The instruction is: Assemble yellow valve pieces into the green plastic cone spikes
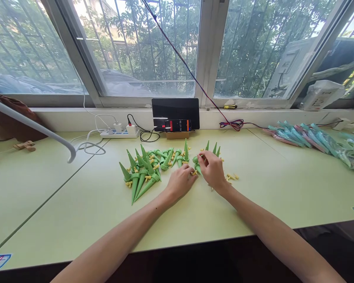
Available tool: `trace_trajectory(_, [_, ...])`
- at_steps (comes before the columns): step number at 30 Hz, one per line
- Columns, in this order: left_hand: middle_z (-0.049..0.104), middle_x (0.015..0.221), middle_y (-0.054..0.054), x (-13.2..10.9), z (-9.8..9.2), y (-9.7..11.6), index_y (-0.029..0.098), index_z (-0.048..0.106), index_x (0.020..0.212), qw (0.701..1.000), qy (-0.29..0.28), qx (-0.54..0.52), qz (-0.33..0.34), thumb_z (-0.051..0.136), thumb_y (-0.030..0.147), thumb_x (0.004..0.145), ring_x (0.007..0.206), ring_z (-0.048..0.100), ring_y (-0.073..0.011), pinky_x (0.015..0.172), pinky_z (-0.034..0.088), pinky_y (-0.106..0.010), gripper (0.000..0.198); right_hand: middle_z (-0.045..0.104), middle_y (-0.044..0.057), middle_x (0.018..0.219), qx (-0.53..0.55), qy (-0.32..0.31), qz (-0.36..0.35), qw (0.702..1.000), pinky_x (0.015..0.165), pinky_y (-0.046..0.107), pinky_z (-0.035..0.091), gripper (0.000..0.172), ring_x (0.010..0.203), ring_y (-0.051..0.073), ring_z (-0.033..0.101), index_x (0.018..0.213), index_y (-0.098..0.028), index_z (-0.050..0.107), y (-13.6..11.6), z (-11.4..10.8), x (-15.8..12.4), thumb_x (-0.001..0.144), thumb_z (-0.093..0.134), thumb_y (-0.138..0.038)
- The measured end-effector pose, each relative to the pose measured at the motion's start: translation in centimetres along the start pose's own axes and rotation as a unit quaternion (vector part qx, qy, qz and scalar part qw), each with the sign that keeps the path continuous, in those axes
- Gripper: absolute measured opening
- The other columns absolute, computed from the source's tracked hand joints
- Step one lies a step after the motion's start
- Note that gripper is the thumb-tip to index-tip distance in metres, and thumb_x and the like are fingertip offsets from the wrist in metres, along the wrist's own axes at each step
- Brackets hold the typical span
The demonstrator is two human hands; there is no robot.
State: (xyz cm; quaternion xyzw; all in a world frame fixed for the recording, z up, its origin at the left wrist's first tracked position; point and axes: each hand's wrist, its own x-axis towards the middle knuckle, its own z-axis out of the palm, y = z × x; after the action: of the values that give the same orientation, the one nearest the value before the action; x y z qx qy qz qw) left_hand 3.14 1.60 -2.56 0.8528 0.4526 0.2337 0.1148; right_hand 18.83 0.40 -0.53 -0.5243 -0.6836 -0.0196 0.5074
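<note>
Many green plastic spikes with ringed collars (141, 179) lie and stand in a pile at the middle left of the table, several with small yellow valves fitted. My left hand (182, 181) rests low beside the pile, its fingers closed around a small yellow piece (194, 173). Just to the right, my right hand (211, 169) has its fingers pinched at a green spike (196, 160). Behind that hand, more green spikes (214, 148) point upward. Loose yellow valves (231, 177) lie to the right of my right wrist.
At the back, a phone (178, 125) leans before a dark tablet (175, 108). A power strip (119, 134) with cables sits back left, and a white curved arm (32, 122) crosses the left side. Plastic-wrapped packs (312, 137) lie at the right. A wooden piece (25, 146) is far left.
</note>
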Motion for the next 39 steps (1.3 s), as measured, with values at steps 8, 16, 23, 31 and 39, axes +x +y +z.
trace_trajectory(8, [0.064,0.099,-0.008,-0.3,0.5,-0.2,0.020,0.065,0.095,1.000,0.023,0.015,0.006,0.047,0.026,0.096,0.080,0.063,-0.0201,0.067,0.044,-0.031,0.019,0.066,0.004,0.080,0.004,0.068,-0.013,0.998,0.064,0.026,0.044,0.023,0.059,0.014,0.054,0.091,-0.019,0.061,-0.3,0.0,0.0,0.102,0.045,-0.032])
trace_trajectory(16, [0.064,0.097,-0.008,-0.7,0.2,0.1,0.019,0.058,0.093,0.997,0.059,0.055,-0.017,0.037,0.029,0.101,0.079,0.062,-0.0201,0.065,0.043,-0.031,0.025,0.063,0.004,0.075,0.020,0.225,-0.033,0.974,0.062,0.027,0.046,0.022,0.060,0.015,0.055,0.091,-0.021,0.053,-0.5,-0.5,0.4,0.104,0.040,-0.034])
trace_trajectory(23, [0.067,0.095,-0.011,0.0,0.1,-0.3,0.017,0.062,0.093,0.989,0.030,0.141,-0.022,0.035,0.032,0.102,0.073,0.063,-0.0204,0.060,0.040,-0.031,0.031,0.062,0.004,0.072,0.005,0.263,-0.044,0.964,0.058,0.026,0.048,0.023,0.057,0.014,0.055,0.092,-0.022,0.048,-0.1,-0.1,0.5,0.105,0.036,-0.037])
trace_trajectory(31, [0.069,0.081,-0.013,2.8,-0.4,-0.1,0.016,0.062,0.083,0.983,0.042,0.162,-0.073,0.038,0.030,0.099,0.067,0.065,-0.0231,0.063,0.040,-0.031,0.033,0.061,0.002,0.067,0.035,0.234,-0.074,0.969,0.058,0.026,0.047,0.026,0.052,0.013,0.052,0.089,-0.022,0.048,-0.5,0.1,0.3,0.106,0.034,-0.037])
trace_trajectory(39, [0.071,0.083,-0.012,3.4,-0.7,0.5,0.017,0.061,0.084,0.983,0.030,0.158,-0.084,0.044,0.027,0.096,0.073,0.067,-0.0251,0.061,0.038,-0.030,0.023,0.060,0.000,0.064,0.036,0.221,-0.082,0.971,0.055,0.023,0.043,0.022,0.050,0.012,0.052,0.087,-0.022,0.050,-0.5,0.3,0.3,0.104,0.040,-0.032])
